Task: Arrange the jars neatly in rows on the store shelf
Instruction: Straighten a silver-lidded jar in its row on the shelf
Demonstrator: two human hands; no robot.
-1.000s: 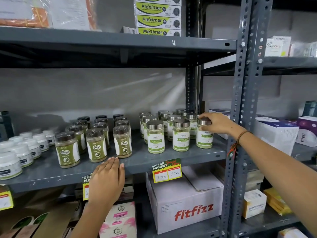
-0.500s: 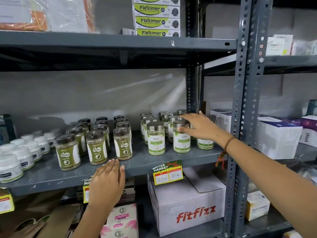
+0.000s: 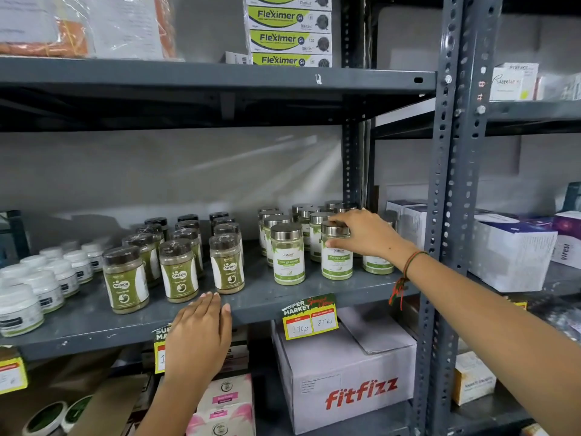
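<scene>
Since a moment ago, the right hand (image 3: 364, 236) has slid over from the end jar to the next one in the front row, a silver-lid jar (image 3: 337, 251) with a green and white label. Its fingers (image 3: 341, 219) wrap over the lid and the thumb presses the side just under it, so the hand is grasping that jar. This jar stands upright on the grey shelf (image 3: 251, 305). Just past the fingertips stands another silver-lid jar, the front-left jar (image 3: 288, 254), and more like it stand in rows behind the fingers. Under the wrist, partly hidden, is the end jar (image 3: 378, 265). The left hand (image 3: 201, 336) lies flat with its fingers together and loose, fingertips resting on the front edge of the shelf, holding nothing. Just beyond those fingertips stand the dark-lid jars (image 3: 226, 262) in rows. Below the right hand hangs a price tag (image 3: 310, 317).
</scene>
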